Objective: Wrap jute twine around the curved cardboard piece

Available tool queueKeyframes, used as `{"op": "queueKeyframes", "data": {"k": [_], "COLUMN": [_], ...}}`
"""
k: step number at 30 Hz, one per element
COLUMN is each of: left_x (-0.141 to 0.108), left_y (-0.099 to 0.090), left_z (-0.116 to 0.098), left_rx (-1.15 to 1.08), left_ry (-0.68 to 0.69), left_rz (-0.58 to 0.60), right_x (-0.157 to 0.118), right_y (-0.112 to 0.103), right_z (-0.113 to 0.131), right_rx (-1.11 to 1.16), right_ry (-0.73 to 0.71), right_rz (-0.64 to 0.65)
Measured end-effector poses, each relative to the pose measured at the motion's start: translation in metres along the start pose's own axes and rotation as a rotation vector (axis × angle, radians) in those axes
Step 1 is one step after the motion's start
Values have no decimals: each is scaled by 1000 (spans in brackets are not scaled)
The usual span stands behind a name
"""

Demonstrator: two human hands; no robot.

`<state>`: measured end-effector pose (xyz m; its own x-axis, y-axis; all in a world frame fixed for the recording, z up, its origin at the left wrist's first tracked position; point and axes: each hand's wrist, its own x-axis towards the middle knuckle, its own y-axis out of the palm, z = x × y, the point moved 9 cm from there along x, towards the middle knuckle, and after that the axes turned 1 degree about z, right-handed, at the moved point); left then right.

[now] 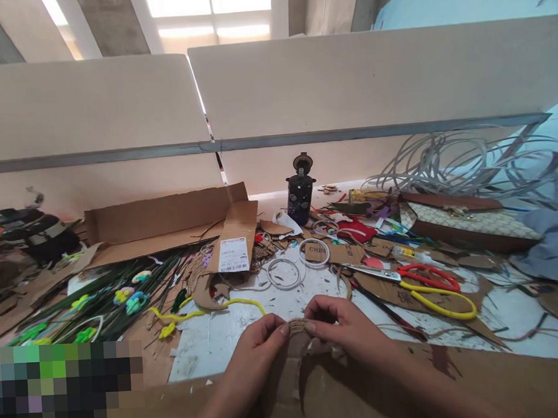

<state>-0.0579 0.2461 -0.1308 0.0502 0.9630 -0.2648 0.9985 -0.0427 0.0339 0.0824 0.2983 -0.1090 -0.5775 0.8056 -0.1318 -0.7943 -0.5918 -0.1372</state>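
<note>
Between both hands [299,336], the cardboard strip [298,326] arches crosswise, bulging away.

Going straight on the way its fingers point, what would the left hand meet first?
The left hand already pinches the ribbed cardboard strip; just past that, it would probably meet the right hand, though depth is hard to judge.
</note>
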Motion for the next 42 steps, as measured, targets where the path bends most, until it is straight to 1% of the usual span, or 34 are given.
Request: {"op": "queueKeyframes", "data": {"k": [4, 6, 10, 13, 16, 19, 21, 24, 27, 29, 35, 38, 40, 42], "left_x": [0, 0, -1, -1, -2, -3, -3, -3, -2, -2, -5, -6, -6, -5], "left_y": [7, 10, 10, 9, 9, 13, 15, 14, 15, 13, 0, 6, 12, 14], "left_z": [-3, -3, -3, -3, -2, -3, -3, -1, 0, -2, -10, -11, -10, -9], "left_rx": [76, 64, -22, -10, 48, 92, 115, 112, 67, 54, 99, 135, 157, 173], "left_ry": [2, -12, -13, -11, -16, 6, 20, 5, -27, -26, 34, 65, 53, 32], "left_rz": [10, 21, 60, 79, 82, 111, 119, 107, 127, 131, 54, 101, 149, 164], "right_x": [1, 1, 4, 7, 7, 6, 5, 5, 6, 6, 5, 4, 3, 3], "right_y": [8, 10, 4, -2, 2, 10, 12, 12, 11, 10, 2, 5, 8, 9], "right_z": [-5, -8, -11, -11, -13, -13, -13, -14, -15, -13, -8, -8, -10, -13], "right_rx": [61, 103, 194, 209, 222, 204, 171, 159, 178, 188, 143, 101, 99, 123], "right_ry": [14, 32, 44, 43, 63, 75, 79, 85, 85, 69, 14, 7, 19, 45], "right_rz": [42, 40, 14, -9, 42, 108, 121, 112, 98, 87, 22, 60, 88, 95]}}
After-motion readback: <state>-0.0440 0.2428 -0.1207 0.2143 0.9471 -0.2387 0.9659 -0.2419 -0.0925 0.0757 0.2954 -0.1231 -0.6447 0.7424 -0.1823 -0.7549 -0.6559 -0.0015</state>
